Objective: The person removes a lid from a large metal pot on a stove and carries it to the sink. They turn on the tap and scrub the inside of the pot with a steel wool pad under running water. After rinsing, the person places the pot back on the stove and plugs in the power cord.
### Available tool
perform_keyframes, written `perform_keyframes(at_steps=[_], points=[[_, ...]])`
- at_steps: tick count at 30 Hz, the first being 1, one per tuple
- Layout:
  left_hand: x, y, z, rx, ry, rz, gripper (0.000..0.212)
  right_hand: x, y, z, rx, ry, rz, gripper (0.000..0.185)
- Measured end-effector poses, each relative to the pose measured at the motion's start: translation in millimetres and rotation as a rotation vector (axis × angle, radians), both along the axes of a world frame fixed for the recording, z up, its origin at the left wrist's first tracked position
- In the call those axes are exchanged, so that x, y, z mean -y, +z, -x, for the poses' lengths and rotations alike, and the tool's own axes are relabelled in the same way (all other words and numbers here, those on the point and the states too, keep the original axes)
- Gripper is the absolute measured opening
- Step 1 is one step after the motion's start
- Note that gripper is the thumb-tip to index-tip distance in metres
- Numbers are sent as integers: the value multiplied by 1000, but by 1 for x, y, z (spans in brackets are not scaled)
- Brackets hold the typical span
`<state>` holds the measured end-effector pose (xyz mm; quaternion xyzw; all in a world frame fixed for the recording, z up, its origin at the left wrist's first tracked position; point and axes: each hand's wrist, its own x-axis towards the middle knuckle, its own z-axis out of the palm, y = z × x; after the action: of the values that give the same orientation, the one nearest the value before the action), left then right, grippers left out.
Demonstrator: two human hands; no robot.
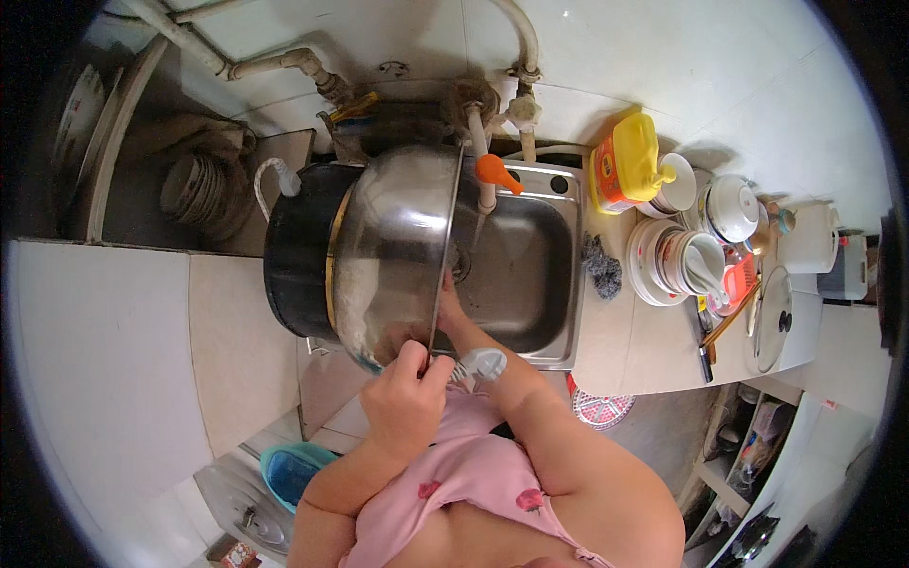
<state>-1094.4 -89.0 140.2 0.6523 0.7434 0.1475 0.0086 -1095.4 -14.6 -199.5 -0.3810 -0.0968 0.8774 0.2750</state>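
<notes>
A large stainless steel basin (398,234) is tipped on its side, its open mouth facing right over the sink (525,270). My left hand (408,394) grips the near part of its rim. My right hand (447,302) reaches past the rim into the basin's mouth; its fingers are mostly hidden. A small clear plastic piece (486,363) sticks out beside my left hand, in front of my right forearm; whether that hand holds it cannot be told. Behind the basin on the left stands a black round pot (295,255).
A faucet with an orange handle (497,174) hangs over the sink. To the right are a yellow detergent bottle (625,163), a dark scouring pad (602,266), stacked bowls (685,259), a knife (704,362) and a glass lid (773,319). A teal tub (295,472) sits low left.
</notes>
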Motion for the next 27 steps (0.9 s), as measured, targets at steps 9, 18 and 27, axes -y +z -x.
perform_keyframes(at_steps=[9, 18, 27], points=[[-4, 16, 4, 34, 57, -27, 16, -2, -12, 24, 3, -8, -47, 78], [-2, -16, 57, 221, 350, -167, 21, -76, 30, -91, 411, -45, -454, 57], [25, -84, 101, 534, 511, -150, 16, -88, 80, -127, 1098, 110, -768, 42]])
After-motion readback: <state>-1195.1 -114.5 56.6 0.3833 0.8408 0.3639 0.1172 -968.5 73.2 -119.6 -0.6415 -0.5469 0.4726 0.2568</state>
